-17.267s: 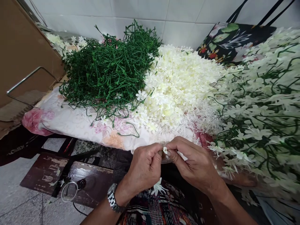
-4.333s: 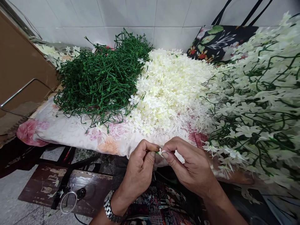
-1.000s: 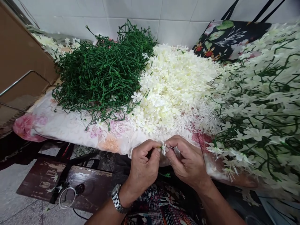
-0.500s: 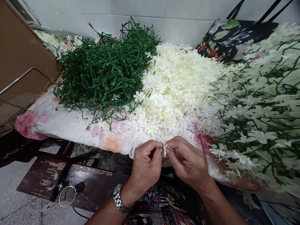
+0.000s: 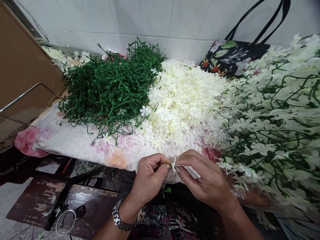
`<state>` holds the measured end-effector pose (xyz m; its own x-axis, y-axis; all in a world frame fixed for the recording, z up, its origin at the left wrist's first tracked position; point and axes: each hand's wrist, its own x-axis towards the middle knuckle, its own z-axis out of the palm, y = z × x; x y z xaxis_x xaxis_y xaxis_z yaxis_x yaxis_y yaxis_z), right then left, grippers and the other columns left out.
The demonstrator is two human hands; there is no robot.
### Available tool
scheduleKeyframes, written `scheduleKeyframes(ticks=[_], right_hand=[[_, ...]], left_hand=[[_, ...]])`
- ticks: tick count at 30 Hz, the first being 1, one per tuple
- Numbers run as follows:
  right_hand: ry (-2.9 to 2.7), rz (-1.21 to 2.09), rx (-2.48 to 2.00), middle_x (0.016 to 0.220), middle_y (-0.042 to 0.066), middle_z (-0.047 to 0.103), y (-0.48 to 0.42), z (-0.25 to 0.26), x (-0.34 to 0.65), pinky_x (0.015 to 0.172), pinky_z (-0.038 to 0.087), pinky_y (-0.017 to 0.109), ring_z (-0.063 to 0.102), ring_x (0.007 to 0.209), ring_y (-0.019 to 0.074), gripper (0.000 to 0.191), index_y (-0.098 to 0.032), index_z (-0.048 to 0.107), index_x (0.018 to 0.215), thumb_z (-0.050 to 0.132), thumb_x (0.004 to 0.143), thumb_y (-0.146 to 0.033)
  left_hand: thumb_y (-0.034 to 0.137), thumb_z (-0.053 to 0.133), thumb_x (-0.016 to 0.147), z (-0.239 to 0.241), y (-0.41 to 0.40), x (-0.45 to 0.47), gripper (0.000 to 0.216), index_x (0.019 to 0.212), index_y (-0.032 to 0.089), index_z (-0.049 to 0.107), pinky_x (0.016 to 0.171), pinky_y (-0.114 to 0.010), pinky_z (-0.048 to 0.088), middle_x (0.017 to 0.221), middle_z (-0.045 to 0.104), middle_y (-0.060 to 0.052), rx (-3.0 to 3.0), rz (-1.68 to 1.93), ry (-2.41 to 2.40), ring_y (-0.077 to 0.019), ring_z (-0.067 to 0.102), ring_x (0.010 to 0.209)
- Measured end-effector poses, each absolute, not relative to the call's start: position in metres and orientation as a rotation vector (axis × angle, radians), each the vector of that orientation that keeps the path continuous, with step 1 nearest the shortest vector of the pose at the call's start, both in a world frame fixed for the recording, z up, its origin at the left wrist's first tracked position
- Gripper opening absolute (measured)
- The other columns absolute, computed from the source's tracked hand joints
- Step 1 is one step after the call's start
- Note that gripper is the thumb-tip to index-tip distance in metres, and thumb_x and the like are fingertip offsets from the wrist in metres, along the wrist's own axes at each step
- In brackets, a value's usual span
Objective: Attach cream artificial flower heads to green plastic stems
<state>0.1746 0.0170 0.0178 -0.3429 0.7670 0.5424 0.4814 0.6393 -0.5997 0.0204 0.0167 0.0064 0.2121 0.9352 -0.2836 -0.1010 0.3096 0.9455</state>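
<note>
Left hand (image 5: 150, 178) and right hand (image 5: 207, 180) in pinches, apparently on 1 white flower (image 5: 173, 164), by cloth's (image 5: 75, 140) edge

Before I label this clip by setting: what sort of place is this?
Likely an indoor work corner, at home or in a small workshop: heaped green stems and white blossoms lie side by side before a tiled wall.

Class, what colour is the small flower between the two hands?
White: the small flower shows best in the head view.
</note>
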Motion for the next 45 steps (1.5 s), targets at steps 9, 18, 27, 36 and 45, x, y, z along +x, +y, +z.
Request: scheduleKeyframes(ticks=[9, 18, 27, 36, 45], right_hand=[[-2.241, 0.09, -0.931, 0.069, 0.004, 0.059, 0.019, 0.021, 0.176, 0.06, 0.046, 0.027, 0.054, 0.067, 0.0146, 0.015, -0.016, 0.056, 0.084, 0.049, 0.081, -0.003], [-2.135, 0.246, -0.966, 0.066, 0.003, 0.054, 0.018, 0.012, 0.171, 0.058, 0.045, 0.024, 0.051, 0.064, 0.0121, 0.016, -0.016, 0.051, 0.079, 0.045, 0.083, -0.002], [-2.107, 0.315, -0.971, 0.068, 0.003, 0.051, 0.019, 0.005, 0.17, 0.057, 0.045, 0.023, 0.05, 0.064, 0.0121, 0.013, -0.015, 0.049, 0.084, 0.043, 0.083, -0.003], [-2.114, 0.315, -0.956, 0.068, 0.003, 0.054, 0.02, 0.01, 0.171, 0.059, 0.046, 0.024, 0.052, 0.065, 0.0127, 0.012, -0.015, 0.051, 0.083, 0.044, 0.085, -0.006], [-1.879, 0.48, -1.041, 0.078, 0.001, 0.057, 0.002, 0.029, 0.177, 0.066, 0.045, 0.021, 0.055, 0.072, 0.0101, 0.012, -0.018, 0.053, 0.093, 0.05, 0.084, -0.01]], left_hand=[[0.02, 0.051, 0.065, 0.011, 0.02, 0.02, 0.01, 0.056, 0.015, 0.051, 0.041, -0.018, 0.023, 0.048, 0.038, 0.005, 1.006, 0.878, 1.111, -0.0057, 0.03, 0.044], [0.025, 0.049, 0.07, 0.011, 0.019, 0.02, 0.014, 0.06, 0.015, 0.053, 0.045, -0.02, 0.028, 0.049, 0.04, 0.004, 1.095, 0.862, 1.156, -0.0076, 0.035, 0.046], [0.021, 0.044, 0.068, 0.018, 0.022, 0.024, 0.016, 0.054, 0.016, 0.047, 0.041, -0.018, 0.024, 0.047, 0.036, 0.005, 1.142, 0.869, 1.185, -0.0062, 0.03, 0.044], [0.019, 0.052, 0.071, 0.008, 0.019, 0.022, 0.011, 0.061, 0.015, 0.056, 0.04, -0.016, 0.028, 0.046, 0.04, 0.006, 1.074, 0.968, 1.13, -0.0054, 0.034, 0.041], [0.021, 0.065, 0.075, -0.01, 0.006, 0.011, 0.004, 0.075, 0.018, 0.066, 0.046, -0.014, 0.041, 0.053, 0.055, 0.005, 0.884, 1.324, 0.959, -0.0059, 0.05, 0.046]])
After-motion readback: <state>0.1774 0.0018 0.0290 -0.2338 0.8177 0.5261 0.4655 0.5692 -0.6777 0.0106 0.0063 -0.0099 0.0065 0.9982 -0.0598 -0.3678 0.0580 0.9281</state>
